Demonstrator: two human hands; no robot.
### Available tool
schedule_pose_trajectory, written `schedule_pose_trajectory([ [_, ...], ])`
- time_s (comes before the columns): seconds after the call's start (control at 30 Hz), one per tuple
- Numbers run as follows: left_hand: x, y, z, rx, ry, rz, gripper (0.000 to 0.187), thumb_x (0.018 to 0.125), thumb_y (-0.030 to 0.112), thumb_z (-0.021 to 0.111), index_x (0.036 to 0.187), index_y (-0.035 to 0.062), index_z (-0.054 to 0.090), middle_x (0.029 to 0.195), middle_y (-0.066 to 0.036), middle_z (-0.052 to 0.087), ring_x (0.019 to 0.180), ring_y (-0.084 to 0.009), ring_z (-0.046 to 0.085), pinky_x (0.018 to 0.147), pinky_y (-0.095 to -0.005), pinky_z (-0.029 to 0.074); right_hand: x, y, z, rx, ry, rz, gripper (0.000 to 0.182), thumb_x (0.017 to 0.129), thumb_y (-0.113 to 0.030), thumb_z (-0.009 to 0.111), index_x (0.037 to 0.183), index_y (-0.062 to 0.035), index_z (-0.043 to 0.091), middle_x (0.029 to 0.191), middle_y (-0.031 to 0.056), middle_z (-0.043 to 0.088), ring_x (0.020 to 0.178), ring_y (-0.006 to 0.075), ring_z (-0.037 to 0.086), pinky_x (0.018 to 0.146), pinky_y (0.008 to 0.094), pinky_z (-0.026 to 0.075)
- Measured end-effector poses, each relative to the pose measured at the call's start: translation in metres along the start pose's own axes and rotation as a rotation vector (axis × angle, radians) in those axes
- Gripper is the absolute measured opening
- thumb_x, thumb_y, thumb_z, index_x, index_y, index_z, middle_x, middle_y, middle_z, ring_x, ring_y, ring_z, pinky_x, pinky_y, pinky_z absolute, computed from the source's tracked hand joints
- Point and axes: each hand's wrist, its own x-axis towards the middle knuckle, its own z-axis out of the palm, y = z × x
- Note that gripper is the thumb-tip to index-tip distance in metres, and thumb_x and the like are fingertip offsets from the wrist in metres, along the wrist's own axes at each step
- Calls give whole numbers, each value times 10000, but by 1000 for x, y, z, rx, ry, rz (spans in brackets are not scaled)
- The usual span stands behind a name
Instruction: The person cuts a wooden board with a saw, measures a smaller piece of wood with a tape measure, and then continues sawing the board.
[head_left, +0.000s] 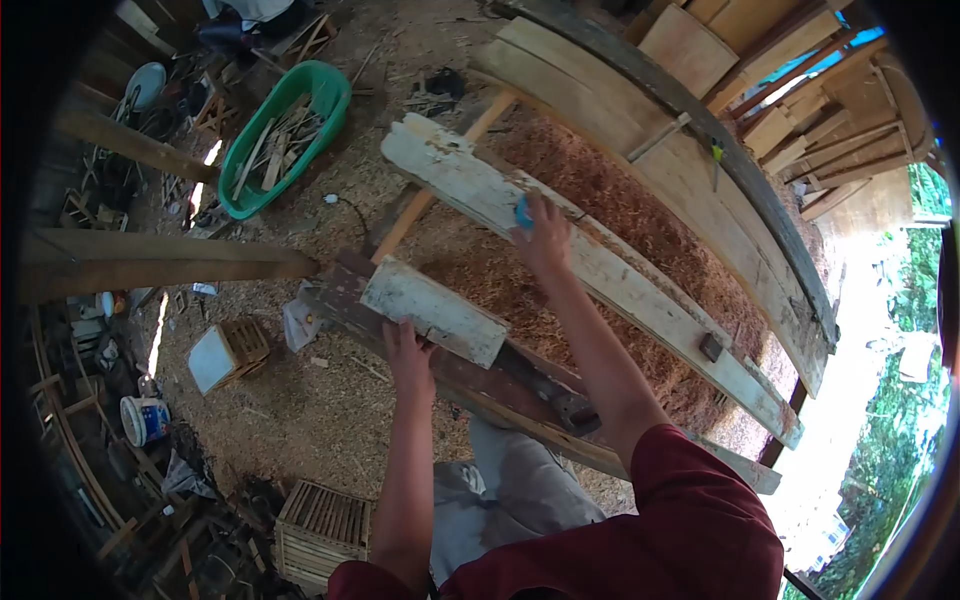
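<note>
A short board with worn white paint [436, 312] lies across the reddish-brown bench plank [345, 300] in front of me. My left hand [408, 360] holds its near edge, fingers pressed along the side. Farther out, my right hand [545, 238] is closed around a small blue object [523, 211], its kind mostly hidden by the fingers. That hand is over a long, weathered white plank [630, 280]. Right of the short board, a handsaw [572, 408] rests on the bench plank, its blade running partly beneath or beside the board's end.
A dark block [711, 346] sits on the long plank. Beyond are wide boards [640, 130] and heaped shavings [590, 165]. A green tub [330, 95] holds wood scraps. Slatted crates [325, 525], a paint bucket [145, 420] and a thick beam [170, 262] are at left.
</note>
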Motion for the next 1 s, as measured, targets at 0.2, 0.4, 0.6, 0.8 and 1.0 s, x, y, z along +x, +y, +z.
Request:
schedule_pose_trajectory([
  [0.2, 12, 15, -17, -47, -57, 27, 916, 1113, 520, 511, 1719, 111, -42, 1689, -158, 280, 1487, -307, 407, 1198, -470, 396, 3, -24, -11, 245, 28, 120, 457, 1007, -276, 714, 1395, -87, 564, 1193, 201, 677, 1075, 338, 687, 921, 497, 553],
  [0.4, -26, 36, -36, 252, -135, 352, 656, 1162, 374, 427, 1671, 30, 198, 1557, -200, 471, 1400, -288, 515, 1123, -400, 441, -100, -143, -96, 655, -214, -88, 303, 1100, -159, 545, 1360, -4, 534, 1120, 196, 682, 868, 248, 690, 808, 396, 577],
  [0.6, -130, 66, -58, 458, -111, 637, 476, 1132, 290, 481, 1494, -14, 424, 1237, -167, 647, 1092, -240, 661, 925, -372, 524, -162, -237, -170, 763, -129, -423, 411, 991, -72, 674, 1342, 45, 495, 1221, 239, 574, 1084, 395, 590, 949, 462, 510],
  [0.8, -254, 102, -94, 351, -16, 830, 370, 1131, 195, 472, 1429, -24, 490, 1251, -136, 628, 1106, -179, 617, 931, -358, 500, -232, -302, -250, 675, -18, -811, 497, 940, -50, 734, 1338, 59, 458, 1233, 249, 539, 1104, 461, 562, 919, 492, 518],
  [1.0, -353, 122, -130, 180, 114, 1109, 314, 1124, 123, 481, 1407, -11, 505, 1085, -102, 685, 950, -144, 662, 830, -289, 518, -320, -327, -319, 691, -218, -921, 536, 907, -37, 720, 1392, -29, 491, 1227, 229, 545, 962, 418, 654, 779, 452, 579],
])
